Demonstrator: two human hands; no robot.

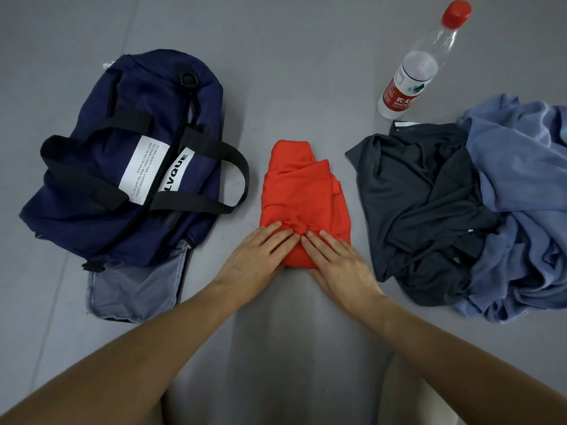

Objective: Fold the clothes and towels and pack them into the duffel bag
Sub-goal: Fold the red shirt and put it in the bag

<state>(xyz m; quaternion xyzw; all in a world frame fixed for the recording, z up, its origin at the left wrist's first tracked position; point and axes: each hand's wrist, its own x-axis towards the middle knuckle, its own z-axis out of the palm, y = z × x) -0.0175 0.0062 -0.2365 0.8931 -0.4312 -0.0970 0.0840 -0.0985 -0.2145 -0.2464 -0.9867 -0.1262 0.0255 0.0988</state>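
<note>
**Q:** What is in the middle of the view?

**A:** A red garment (303, 191), folded into a narrow, rumpled bundle, lies on a grey floor (276, 56) straight ahead of the person. Two bare forearms reach in from the bottom edge towards it.

**Q:** What are the hands doing?

**A:** Both lie flat on the near end of the bundle. The left hand (257, 256) presses from the left and the right hand (340, 262) from the right. The fingers are straight and grip nothing, and the two sets of fingertips sit just beside each other on the cloth.

**Q:** Where is the bag?

**A:** The bag (101, 167) is navy and lies on the floor to the left of the red garment, near it but not touching. Black handles (196, 207) drape over it and white labels (144, 170) show on top. I cannot tell whether its zip is open.

**Q:** And the other laundry?

**A:** A grey garment (423, 191) lies crumpled and unfolded to the right of the red one. A blue cloth (521, 210) is heaped against its right side and reaches the frame edge.

**Q:** Anything else?

**A:** A clear plastic bottle (420, 62) with a red cap (456, 13) stands on the floor just beyond the grey garment.
</note>
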